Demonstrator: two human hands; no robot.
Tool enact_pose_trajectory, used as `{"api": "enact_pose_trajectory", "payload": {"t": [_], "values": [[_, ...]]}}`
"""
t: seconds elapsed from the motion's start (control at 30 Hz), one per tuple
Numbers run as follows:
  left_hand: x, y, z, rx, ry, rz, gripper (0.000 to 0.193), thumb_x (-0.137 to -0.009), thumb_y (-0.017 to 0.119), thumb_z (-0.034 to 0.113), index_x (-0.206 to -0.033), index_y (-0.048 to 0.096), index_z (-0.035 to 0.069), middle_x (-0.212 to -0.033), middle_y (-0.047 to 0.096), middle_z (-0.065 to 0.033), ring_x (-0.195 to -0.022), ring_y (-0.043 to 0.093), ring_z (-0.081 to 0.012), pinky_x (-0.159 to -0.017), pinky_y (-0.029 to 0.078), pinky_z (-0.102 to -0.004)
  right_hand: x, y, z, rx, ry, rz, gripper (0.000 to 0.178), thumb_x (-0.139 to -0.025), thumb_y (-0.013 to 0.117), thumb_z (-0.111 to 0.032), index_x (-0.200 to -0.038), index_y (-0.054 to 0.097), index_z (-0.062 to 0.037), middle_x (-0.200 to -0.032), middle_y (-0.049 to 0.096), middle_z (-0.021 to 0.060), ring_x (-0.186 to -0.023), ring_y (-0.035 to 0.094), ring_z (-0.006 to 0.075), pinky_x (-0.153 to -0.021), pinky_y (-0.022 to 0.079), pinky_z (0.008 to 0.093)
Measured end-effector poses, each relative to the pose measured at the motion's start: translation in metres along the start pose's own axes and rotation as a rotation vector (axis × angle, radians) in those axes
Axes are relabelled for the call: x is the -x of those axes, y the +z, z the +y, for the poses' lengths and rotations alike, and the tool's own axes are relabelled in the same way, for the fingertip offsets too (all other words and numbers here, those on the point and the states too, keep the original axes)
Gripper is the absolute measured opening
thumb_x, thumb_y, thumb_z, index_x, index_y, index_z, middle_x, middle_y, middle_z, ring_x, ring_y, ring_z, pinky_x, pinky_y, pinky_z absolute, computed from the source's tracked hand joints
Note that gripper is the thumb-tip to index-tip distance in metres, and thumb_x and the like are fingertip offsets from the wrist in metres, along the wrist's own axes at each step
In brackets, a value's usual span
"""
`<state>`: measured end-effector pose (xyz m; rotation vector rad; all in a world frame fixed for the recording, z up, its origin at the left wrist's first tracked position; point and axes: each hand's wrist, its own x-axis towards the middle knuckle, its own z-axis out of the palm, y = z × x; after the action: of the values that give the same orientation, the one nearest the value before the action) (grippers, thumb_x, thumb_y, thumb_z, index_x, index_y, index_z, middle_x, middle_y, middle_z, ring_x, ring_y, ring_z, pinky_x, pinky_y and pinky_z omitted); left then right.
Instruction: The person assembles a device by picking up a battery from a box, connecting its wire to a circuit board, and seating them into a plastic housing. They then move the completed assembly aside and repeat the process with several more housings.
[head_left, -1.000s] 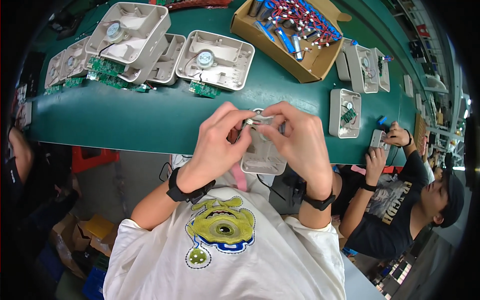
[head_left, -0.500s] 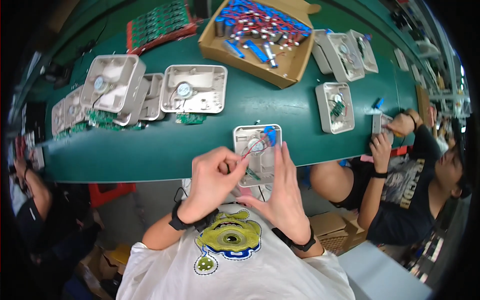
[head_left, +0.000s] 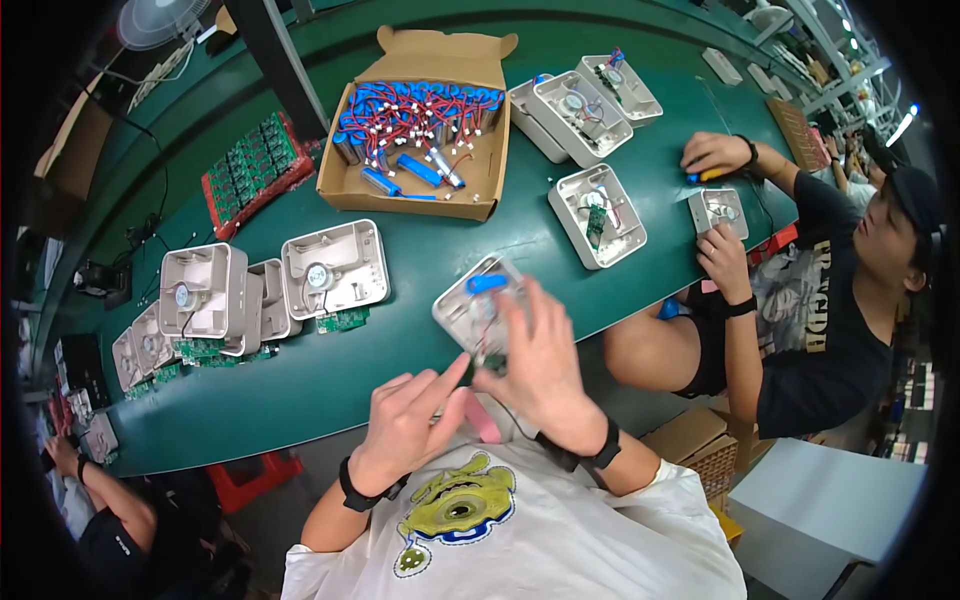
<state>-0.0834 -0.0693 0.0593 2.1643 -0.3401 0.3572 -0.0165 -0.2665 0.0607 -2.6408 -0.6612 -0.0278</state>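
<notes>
A whitish plastic housing lies in front of me at the table's near edge. Inside it are a blue cylindrical battery near the far wall, a round speaker partly covered by my hand, and thin red wires. My right hand reaches over the housing's right side, fingers apart and slightly blurred, its thumb by the near end. At the near left corner is my left hand, index finger stretched out and thumb apart. A small dark piece between the two hands is too blurred to name.
A cardboard box of blue batteries stands behind. Several similar housings and green circuit boards sit left, with a stack of boards beyond. More housings stand right, where a co-worker handles another.
My left hand has let go of the red wires and its index finger is stretched out. My right hand has moved over the housing. The battery now lies crosswise. The whole view has turned.
</notes>
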Motion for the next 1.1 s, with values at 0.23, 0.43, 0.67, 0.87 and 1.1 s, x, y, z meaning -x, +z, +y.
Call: {"api": "enact_pose_trajectory", "payload": {"t": [0.23,0.43,0.67,0.87,1.1], "values": [[0.028,-0.035,-0.029,-0.177,-0.186,0.219,0.027,-0.088,0.077,-0.002,-0.115,0.078,0.002,-0.072,0.058,-0.0078,-0.053,0.051,-0.0203,-0.053,0.044,-0.0346,-0.042,-0.016,0.062,0.226,-0.09,0.256,0.089,-0.068,0.09,-0.022,-0.145,0.051,-0.0017,-0.155,0.043,0.029,-0.144,0.041,0.0525,-0.115,0.04,0.0581],[0.03,-0.042,-0.065,-0.306,-0.312,0.557,0.038,-0.089,0.079,0.001,-0.127,0.073,0.003,-0.077,0.06,-0.0108,-0.057,0.056,-0.0224,-0.055,0.047,-0.0377,-0.049,-0.022,0.082,0.279,0.003,0.294,0.079,-0.078,0.087,-0.02,-0.145,0.051,0.0011,-0.149,0.054,0.0239,-0.142,0.047,0.0483,-0.114,0.042,0.0561],[0.007,-0.032,-0.066,-0.462,-0.388,0.348,0.04,-0.088,0.08,0.003,-0.128,0.074,0.008,-0.083,0.059,-0.0086,-0.061,0.057,-0.0229,-0.058,0.049,-0.0375,-0.058,-0.032,0.014,0.086,-0.215,0.288,0.049,-0.089,0.081,-0.011,-0.133,0.062,-0.0004,-0.133,0.065,0.0193,-0.121,0.062,0.041,-0.103,0.05,0.0497],[0.017,-0.036,-0.063,-0.347,-0.425,0.289,0.039,-0.087,0.078,0.004,-0.125,0.075,0.013,-0.095,0.063,-0.0111,-0.074,0.066,-0.0314,-0.067,0.054,-0.0445,-0.1,-0.002,-0.045,-0.153,-0.543,0.064,0.034,-0.09,0.075,-0.004,-0.124,0.069,-0.004,-0.12,0.071,0.0118,-0.104,0.067,0.0327,-0.091,0.055,0.0437],[0.021,-0.044,-0.062,-0.176,-0.227,0.084,0.03,-0.087,0.073,-0.003,-0.115,0.075,0.007,-0.122,0.063,-0.0134,-0.092,0.07,-0.0296,-0.082,0.058,-0.039,-0.108,0.013,-0.05,-0.24,-0.709,-0.088,0.031,-0.087,0.073,-0.002,-0.118,0.073,-0.0035,-0.113,0.07,0.0098,-0.102,0.067,0.0304,-0.087,0.057,0.0433]]}}
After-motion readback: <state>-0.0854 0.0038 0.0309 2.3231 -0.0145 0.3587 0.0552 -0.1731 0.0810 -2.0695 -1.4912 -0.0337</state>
